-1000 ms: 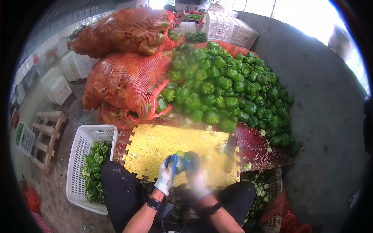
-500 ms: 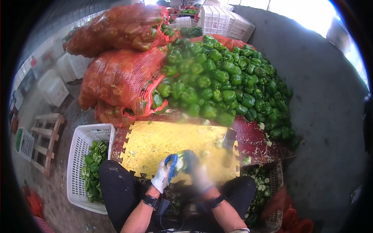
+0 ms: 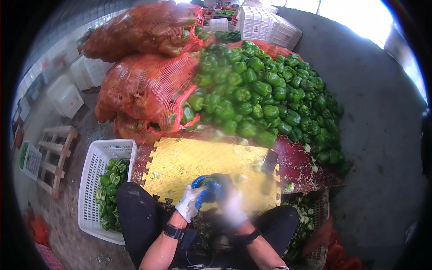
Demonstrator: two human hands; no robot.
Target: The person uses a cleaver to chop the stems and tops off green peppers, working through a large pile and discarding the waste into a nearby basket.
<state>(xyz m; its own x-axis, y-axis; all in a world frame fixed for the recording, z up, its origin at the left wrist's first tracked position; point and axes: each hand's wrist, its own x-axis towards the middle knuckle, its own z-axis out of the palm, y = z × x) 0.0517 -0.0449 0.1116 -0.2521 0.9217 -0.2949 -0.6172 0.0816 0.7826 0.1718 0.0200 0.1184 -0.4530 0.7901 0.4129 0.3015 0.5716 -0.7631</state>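
In front of me, over the near part of a yellow foam mat (image 3: 180, 157), my two gloved hands meet. My left hand (image 3: 191, 200), in a white glove with blue fingers, is closed around a green bell pepper (image 3: 206, 181), mostly hidden by the fingers. My right hand (image 3: 229, 200), in a similar glove, presses up against the pepper's right side. A blurred patch covers its fingers, so their grip and anything in them cannot be made out. Beyond the mat rises a large heap of green bell peppers (image 3: 270, 92).
Left of my knee stands a white crate (image 3: 85, 193) with opened peppers (image 3: 110, 191). Another crate (image 3: 321, 216) with pale-cored scraps sits by my right knee. Red mesh sacks (image 3: 144, 90) are stacked behind. A dark block-like object (image 3: 270, 161) rests at the mat's right edge.
My left fingers have wrapped further over a pepper, where a pale piece showed between the hands before. The view has shifted slightly.
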